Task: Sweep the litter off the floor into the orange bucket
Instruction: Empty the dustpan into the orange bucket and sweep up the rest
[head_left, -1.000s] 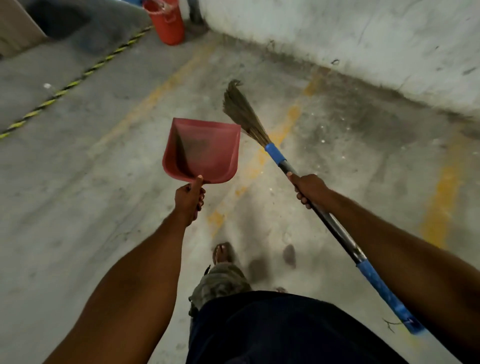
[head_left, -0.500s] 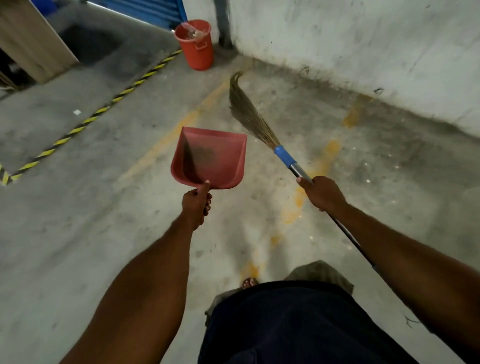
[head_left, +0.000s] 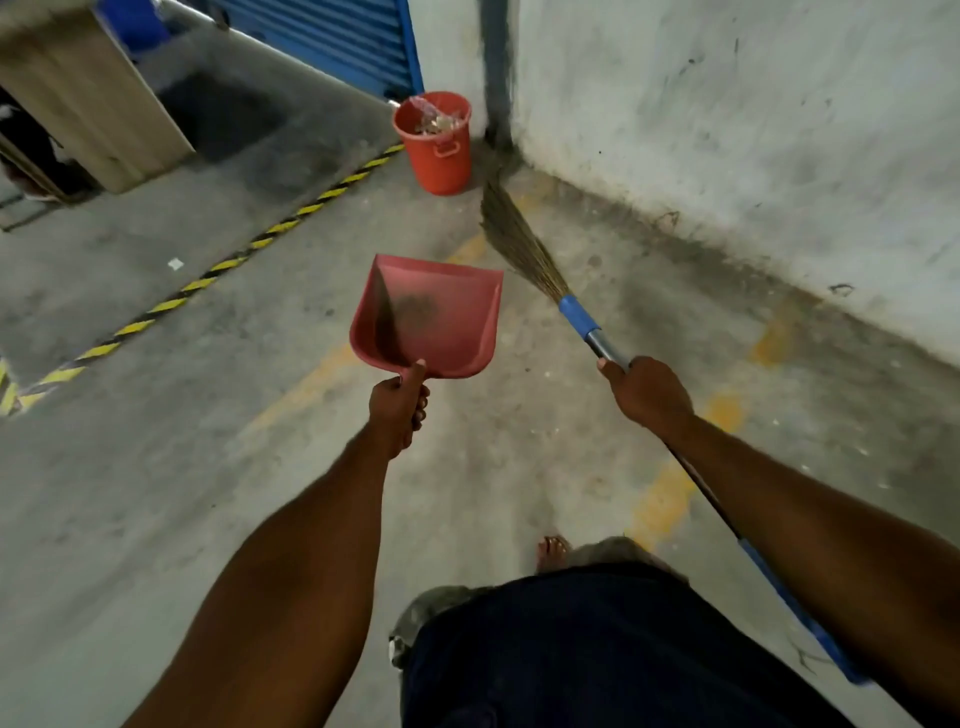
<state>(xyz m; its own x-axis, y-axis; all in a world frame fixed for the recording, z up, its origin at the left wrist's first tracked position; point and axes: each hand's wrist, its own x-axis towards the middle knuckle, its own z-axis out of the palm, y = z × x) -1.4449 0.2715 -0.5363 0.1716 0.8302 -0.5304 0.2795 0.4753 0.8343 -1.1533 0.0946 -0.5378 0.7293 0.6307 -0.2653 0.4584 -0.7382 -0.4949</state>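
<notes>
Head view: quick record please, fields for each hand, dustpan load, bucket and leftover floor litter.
left hand: grips red dustpan handle, pan held out front
right hand: grips broom shaft, bristles pointing ahead
dustpan load: dark dust and debris
orange bucket: ahead by the wall, upright, litter inside
floor litter: one white scrap beyond the striped tape, far left

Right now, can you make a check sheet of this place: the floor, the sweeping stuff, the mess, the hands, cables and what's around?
Surface: dusty concrete floor with faded yellow paint and striped tape.
Job's things: orange bucket by the wall corner, litter inside; red dustpan holding dark dirt; broom, bristles pointing toward the bucket.
Clutter: one white scrap beyond the tape.
Hands: left hand grips the dustpan handle; right hand grips the broom.
Cables: nothing seen.
Surroundings: stained wall, blue shutter, wooden panel.
</notes>
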